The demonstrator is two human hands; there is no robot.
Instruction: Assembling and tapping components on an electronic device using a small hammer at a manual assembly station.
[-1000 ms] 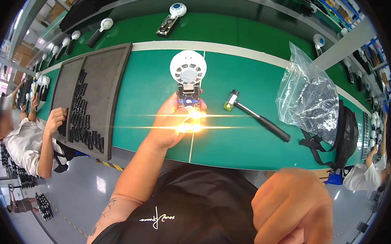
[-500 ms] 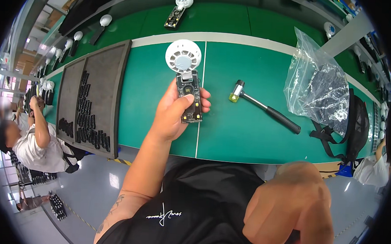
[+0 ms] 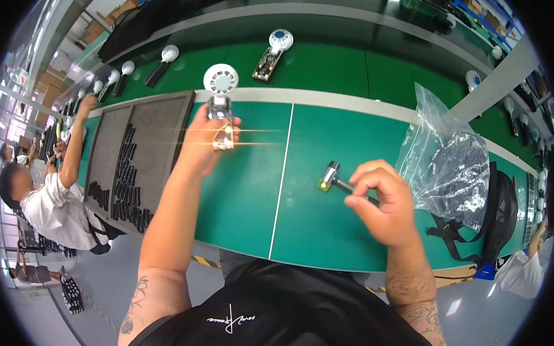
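In my left hand point(image 3: 199, 139) is a handheld fan with a round white slotted head point(image 3: 221, 80). Its handle lacks a cover on the side facing me, and bright lights glow along the exposed part, flaring in streaks. My fingers wrap round that handle, over the left part of the green table point(image 3: 244, 215). A small mallet point(image 3: 329, 176) with a dark and a yellow-green face lies right of the white line. Above its handle hovers my right hand point(image 3: 387, 205), thumb and fingers curved with a gap between them. The hand hides most of the mallet's grip.
A dark tray point(image 3: 158, 121) with several black handle pieces is at the left. Clear plastic bag point(image 3: 456, 174) and black strapped bag point(image 3: 501, 210) lie right. More fans, including one open-bodied point(image 3: 268, 64), rest on the green belt point(image 3: 334, 70) beyond. A person point(image 3: 53, 203) works at far left.
My left hand has moved left with the fan, whose lights now shine brightly. My right hand has come up from near my body to the mallet. The whole view has shifted.
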